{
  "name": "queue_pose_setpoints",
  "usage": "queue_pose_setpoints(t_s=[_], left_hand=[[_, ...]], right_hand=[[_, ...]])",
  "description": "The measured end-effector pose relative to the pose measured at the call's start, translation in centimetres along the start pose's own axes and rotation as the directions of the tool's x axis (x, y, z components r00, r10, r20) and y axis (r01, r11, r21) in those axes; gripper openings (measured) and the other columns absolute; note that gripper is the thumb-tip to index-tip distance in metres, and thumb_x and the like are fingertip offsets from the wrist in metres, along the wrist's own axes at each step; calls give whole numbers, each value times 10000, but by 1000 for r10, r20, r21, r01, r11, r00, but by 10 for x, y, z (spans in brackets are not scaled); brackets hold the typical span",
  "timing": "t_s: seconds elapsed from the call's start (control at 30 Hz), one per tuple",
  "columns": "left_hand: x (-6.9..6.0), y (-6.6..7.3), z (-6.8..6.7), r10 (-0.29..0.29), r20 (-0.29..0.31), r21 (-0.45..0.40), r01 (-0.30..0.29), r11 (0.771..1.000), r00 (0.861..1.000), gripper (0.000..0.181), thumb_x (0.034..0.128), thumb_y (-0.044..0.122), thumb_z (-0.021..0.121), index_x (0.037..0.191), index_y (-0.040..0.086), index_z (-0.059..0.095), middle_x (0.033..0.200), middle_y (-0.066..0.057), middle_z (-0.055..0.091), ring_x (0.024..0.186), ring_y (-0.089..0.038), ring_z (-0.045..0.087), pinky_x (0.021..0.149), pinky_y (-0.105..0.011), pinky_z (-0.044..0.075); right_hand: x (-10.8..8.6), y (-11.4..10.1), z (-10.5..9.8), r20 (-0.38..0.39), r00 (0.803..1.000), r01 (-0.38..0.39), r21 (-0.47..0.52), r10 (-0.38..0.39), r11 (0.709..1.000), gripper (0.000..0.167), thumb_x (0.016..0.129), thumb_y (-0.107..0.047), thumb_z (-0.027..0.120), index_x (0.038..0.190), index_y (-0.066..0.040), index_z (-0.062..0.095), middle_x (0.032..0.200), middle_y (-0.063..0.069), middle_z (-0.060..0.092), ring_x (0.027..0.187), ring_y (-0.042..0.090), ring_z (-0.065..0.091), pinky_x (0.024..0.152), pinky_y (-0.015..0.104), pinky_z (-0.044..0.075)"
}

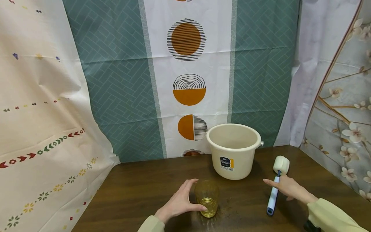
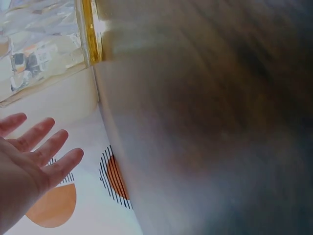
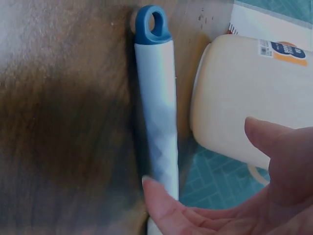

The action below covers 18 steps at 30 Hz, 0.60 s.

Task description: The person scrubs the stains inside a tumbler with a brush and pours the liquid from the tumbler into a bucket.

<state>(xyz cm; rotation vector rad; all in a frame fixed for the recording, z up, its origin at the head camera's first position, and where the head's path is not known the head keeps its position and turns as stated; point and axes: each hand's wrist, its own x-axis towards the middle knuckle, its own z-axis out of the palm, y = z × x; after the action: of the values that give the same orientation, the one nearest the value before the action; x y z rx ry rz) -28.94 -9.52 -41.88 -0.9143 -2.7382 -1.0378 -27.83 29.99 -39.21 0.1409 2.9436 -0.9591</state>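
A yellow-tinted drinking glass (image 1: 207, 195) stands upright on the dark wooden table. My left hand (image 1: 180, 201) is at its left side, thumb and fingers spread apart; the left wrist view shows the fingers (image 2: 51, 149) extended, with a gap from the glass (image 2: 44, 44). To the right lies a cup brush (image 1: 273, 196) with a white sponge-like head and a pale blue handle ending in a dark blue hanging loop. My right hand (image 1: 292, 188) hovers by the upper handle, thumb held away from the fingers. Whether a fingertip touches the handle (image 3: 159, 107) I cannot tell.
A cream bucket (image 1: 232, 161) with a label stands at the back of the table (image 1: 139, 187), between glass and brush. Behind it hangs a green and white patterned curtain (image 1: 116, 80). More patterned cloths hang at the left and right sides.
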Motion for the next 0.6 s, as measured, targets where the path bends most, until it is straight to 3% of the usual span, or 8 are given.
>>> queue_pose_setpoints(t_s=[0.07, 0.17, 0.4, 0.6], left_hand=[[1, 0, 0, -3, 2, -8, 3, 1000, 1000, 903, 626, 616, 706, 1339, 197, 342, 1264, 17, 402, 1143, -189, 408, 867, -447, 370], [2, 0, 1, -14, 11, -33, 14, 999, 1000, 893, 631, 605, 711, 1334, 189, 350, 1257, 17, 406, 1141, -184, 407, 874, -443, 364], [6, -2, 2, -17, 35, -120, 21, 993, 999, 843, 663, 514, 743, 1320, 146, 364, 1239, -2, 415, 1128, -188, 409, 882, -453, 352], [7, -4, 5, 8, 34, -167, -2, 986, 999, 816, 677, 453, 759, 1296, 74, 387, 1212, -11, 447, 1098, -194, 429, 882, -443, 350]], right_hand=[[2, 2, 1, 30, 998, -55, 44, 54, 998, 864, 763, -639, 543, 910, 191, 352, 700, 160, 432, 570, 242, 549, 487, 363, 484], [4, 5, 3, 66, 994, -98, 84, 93, 992, 830, 716, -669, 571, 857, 132, 404, 698, 166, 471, 568, 235, 562, 501, 363, 489], [7, 12, 7, 114, 987, -127, 119, 114, 985, 598, 816, -535, 554, 803, 55, 456, 655, 155, 509, 535, 233, 580, 503, 353, 493], [10, 15, 10, 131, 983, -144, 113, 129, 983, 620, 813, -514, 569, 829, 96, 464, 610, 154, 542, 515, 228, 596, 500, 333, 494]])
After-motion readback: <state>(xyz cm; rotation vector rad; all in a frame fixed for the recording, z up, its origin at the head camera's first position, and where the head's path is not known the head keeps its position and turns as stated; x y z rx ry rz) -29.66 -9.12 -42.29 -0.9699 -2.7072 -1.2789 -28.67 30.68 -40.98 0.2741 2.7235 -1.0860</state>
